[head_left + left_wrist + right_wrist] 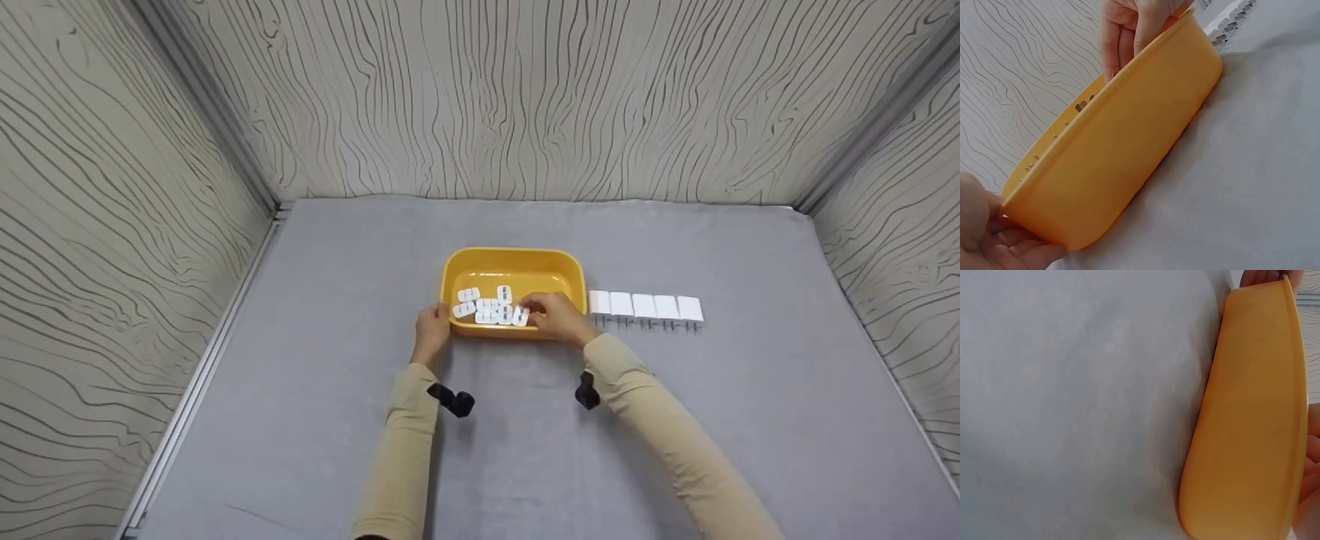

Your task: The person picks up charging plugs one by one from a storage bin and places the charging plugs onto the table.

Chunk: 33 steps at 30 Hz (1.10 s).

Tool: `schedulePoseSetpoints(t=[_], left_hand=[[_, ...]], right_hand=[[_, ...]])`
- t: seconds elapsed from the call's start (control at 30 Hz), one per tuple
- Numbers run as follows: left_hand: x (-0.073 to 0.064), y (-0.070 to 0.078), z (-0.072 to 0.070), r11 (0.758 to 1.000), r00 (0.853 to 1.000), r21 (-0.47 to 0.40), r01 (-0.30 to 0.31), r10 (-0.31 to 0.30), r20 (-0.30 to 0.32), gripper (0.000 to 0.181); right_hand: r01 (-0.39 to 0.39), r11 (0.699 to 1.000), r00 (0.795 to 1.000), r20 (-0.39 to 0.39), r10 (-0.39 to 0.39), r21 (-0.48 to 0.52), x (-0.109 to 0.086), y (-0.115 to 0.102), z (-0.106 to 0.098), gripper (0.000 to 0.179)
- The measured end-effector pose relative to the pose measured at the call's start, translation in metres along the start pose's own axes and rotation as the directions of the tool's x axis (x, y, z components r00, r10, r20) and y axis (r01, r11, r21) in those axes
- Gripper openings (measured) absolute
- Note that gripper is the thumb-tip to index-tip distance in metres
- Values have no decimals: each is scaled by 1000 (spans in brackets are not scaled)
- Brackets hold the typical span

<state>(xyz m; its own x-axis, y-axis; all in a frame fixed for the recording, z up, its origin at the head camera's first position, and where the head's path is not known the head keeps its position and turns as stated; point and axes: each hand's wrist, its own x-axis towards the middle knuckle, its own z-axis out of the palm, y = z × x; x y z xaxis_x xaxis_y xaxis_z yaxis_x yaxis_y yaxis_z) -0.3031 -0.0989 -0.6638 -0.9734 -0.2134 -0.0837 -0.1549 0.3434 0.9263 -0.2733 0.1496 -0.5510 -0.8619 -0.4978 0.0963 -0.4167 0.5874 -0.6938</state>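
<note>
A yellow plastic basin (517, 259) stands on the grey cloth, with several white plug adapters (487, 306) lying loose in its near left part. My left hand (433, 328) grips the basin's near left corner; in the left wrist view its thumb is at the rim and its fingers lie along the outer wall. Over the near right rim, my right hand (555, 315) reaches inside, thumb and fingers bent about a white plug adapter (520, 316) at the pile's right end. The basin's wall hides those fingertips in both wrist views.
Right of the basin, several white plug adapters (643, 306) lie side by side in a row, metal prongs toward me. Wood-patterned panels (480, 97) enclose the cloth-covered table (360, 247) at the back and both sides.
</note>
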Motion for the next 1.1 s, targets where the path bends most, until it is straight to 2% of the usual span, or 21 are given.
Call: schedulePoseSetpoints(t=[0.03, 0.13, 0.2, 0.23, 0.3, 0.37, 0.47, 0.63, 0.8, 0.93, 1.1], left_hand=[[-9, 15, -6, 1000, 1000, -3, 24, -24, 14, 42], [-31, 45, -17, 999, 999, -6, 37, -37, 10, 40], [-41, 59, -22, 999, 999, -8, 36, -36, 8, 39], [-47, 71, -26, 997, 997, 12, 74, -74, 20, 37], [-52, 77, -28, 998, 998, 19, 67, -68, 14, 36], [-56, 82, -29, 997, 997, 26, 75, -76, 14, 35], [-57, 83, -28, 996, 997, 38, 76, -77, 5, 35], [-57, 83, -26, 995, 996, 46, 86, -86, -6, 34], [-58, 84, -24, 992, 994, 64, 110, -110, 7, 33], [-59, 86, -25, 988, 991, 73, 133, -134, 8, 33], [-59, 87, -27, 991, 994, 74, 111, -112, 4, 35]], right_hand=[[-8, 1000, 1000, 0, 8, -3, 0, -1, -1, 23], [-51, 999, 999, 2, 51, -14, -1, -3, -4, 23], [-85, 996, 996, 2, 85, -24, -1, -3, -6, 25], [-102, 994, 995, 3, 103, -31, -1, -4, -7, 26], [-141, 989, 990, 11, 142, -31, -1, -4, -8, 27], [-154, 987, 988, 24, 155, -35, -1, -4, -8, 27], [-125, 990, 990, 52, 128, -61, 0, -4, -8, 28], [29, 990, 995, 101, -15, -139, 1, -1, -8, 30], [110, 980, 984, 157, -84, -167, 2, 0, -10, 27], [61, 985, 984, 173, -33, -160, 2, 0, -11, 23], [-34, 985, 984, 166, 63, -170, 3, 0, -11, 20]])
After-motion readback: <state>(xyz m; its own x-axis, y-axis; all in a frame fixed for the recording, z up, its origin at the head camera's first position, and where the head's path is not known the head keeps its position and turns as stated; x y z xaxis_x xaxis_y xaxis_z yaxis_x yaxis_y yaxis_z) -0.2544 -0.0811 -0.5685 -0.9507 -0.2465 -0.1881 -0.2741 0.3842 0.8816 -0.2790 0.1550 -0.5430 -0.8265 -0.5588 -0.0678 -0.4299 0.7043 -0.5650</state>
